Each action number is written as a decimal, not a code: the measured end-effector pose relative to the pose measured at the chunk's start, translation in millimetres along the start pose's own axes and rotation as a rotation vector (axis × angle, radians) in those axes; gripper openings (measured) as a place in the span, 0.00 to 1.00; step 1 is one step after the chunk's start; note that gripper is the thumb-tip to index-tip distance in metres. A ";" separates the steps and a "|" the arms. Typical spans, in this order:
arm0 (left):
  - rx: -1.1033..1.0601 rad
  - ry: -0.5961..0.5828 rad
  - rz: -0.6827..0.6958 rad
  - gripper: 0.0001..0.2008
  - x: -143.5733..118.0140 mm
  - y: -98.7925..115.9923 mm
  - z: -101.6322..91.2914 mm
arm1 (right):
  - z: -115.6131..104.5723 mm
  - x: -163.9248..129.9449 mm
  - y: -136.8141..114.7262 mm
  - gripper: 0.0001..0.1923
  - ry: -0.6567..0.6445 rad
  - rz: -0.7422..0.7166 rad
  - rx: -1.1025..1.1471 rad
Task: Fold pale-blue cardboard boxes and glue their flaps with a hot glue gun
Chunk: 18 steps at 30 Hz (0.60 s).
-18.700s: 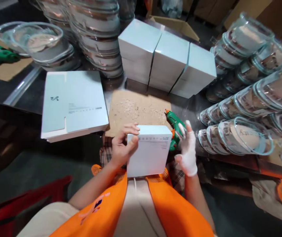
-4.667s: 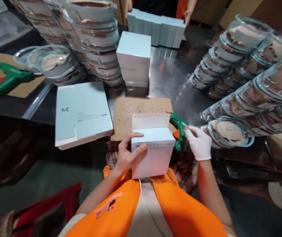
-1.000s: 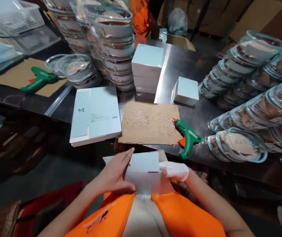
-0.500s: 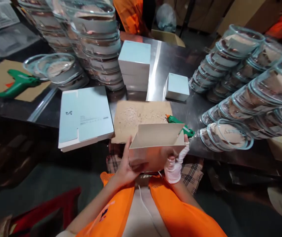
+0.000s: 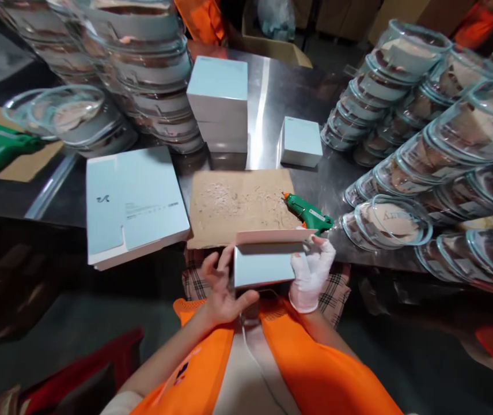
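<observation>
Fingers (image 5: 223, 266) of the bare left hand (image 5: 220, 291) are spreading half open against the left side of a small pale-blue folded cardboard box (image 5: 264, 264), with the thumb tucking under its lower edge. The white-gloved right hand (image 5: 313, 276) is curling loosely around the box's right side, fingertips touching the white top flap (image 5: 272, 236) that is standing open. Both hands are holding the box just in front of the person's chest, at the near edge of the steel table (image 5: 298, 98).

Just beyond the box a glue-flecked brown cardboard mat (image 5: 238, 204) is lying flat, and a green hot-glue gun (image 5: 309, 213) is resting at its right edge, near the gloved fingertips. A stack of flat unfolded pale-blue cartons (image 5: 134, 202) is sitting to the left; finished boxes (image 5: 220, 98) are piled further back.

To do this well, I judge that the walls should be kept square between the two palms while the flap is being creased evenly along its fold, with pressure staying light so the thin card is not buckling.
</observation>
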<state>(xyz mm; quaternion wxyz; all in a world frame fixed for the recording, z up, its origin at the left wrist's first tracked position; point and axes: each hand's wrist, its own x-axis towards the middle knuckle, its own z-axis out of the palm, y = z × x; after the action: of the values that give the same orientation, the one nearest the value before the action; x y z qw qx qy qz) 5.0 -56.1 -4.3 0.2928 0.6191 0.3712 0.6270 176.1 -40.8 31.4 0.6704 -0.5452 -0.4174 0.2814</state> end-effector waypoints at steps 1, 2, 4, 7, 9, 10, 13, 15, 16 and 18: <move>0.043 -0.073 0.052 0.32 4.0 2.1 -5.8 | -3.0 4.1 -1.4 0.27 -0.011 0.010 0.017; 0.103 -0.128 0.089 0.27 7.1 3.0 -12.7 | -8.5 10.0 -2.4 0.27 -0.039 0.033 0.004; 0.241 -0.138 0.087 0.19 10.1 0.6 -27.0 | -25.1 27.4 -4.0 0.24 -0.101 0.094 -0.145; 0.344 0.001 -0.006 0.16 8.4 -10.3 -42.8 | -50.2 63.1 -6.3 0.23 -0.112 0.247 -0.664; 0.333 0.049 -0.074 0.16 7.7 -17.6 -46.6 | -57.2 85.7 -6.0 0.22 -0.116 0.408 -0.945; 0.311 0.058 -0.087 0.16 8.4 -20.3 -46.7 | -57.5 94.7 -4.7 0.20 -0.124 0.486 -0.994; 0.252 0.058 -0.078 0.15 14.4 -23.7 -42.3 | -53.5 111.5 3.1 0.16 -0.131 0.595 -0.895; 0.226 0.066 -0.047 0.15 20.0 -23.5 -37.6 | -52.1 115.4 8.7 0.14 -0.117 0.605 -0.769; 0.214 0.074 -0.031 0.14 22.9 -23.1 -35.2 | -52.1 115.6 10.6 0.14 -0.113 0.610 -0.694; 0.200 0.096 0.007 0.13 28.8 -21.3 -30.3 | -51.9 112.8 12.0 0.16 -0.108 0.601 -0.532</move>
<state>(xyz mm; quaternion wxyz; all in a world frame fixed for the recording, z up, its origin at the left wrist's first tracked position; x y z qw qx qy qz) -28.8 -23.6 -4.6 0.2094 0.6159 0.4434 0.6166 277.6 30.3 45.4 0.3709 -0.7819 -0.3321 0.3752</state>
